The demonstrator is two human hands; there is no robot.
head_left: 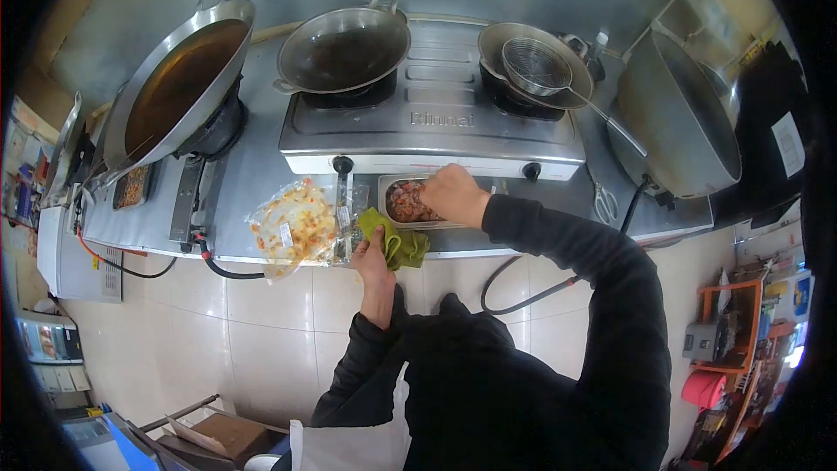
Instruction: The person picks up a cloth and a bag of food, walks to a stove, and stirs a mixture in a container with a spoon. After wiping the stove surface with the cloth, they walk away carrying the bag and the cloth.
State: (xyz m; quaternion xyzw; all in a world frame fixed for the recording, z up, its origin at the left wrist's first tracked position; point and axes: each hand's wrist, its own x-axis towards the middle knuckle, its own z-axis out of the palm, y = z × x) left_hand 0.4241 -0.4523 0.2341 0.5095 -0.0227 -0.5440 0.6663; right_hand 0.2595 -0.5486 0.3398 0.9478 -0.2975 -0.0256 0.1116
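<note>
My left hand grips a crumpled green cloth at the counter's front edge, its thumb lying over the near side. The cloth sits against the lower left corner of a rectangular metal tray. In the tray is a reddish-brown chopped mixture with pale bits. My right hand reaches over the tray's right half with its fingers curled down toward the mixture. The fingertips are hidden behind the hand, and I cannot tell what they hold.
Left of the tray lies a clear plastic bag with yellow and orange pieces. Behind stands a two-burner gas stove with a wok and a strainer. A large pan of brown liquid is at left, scissors at right.
</note>
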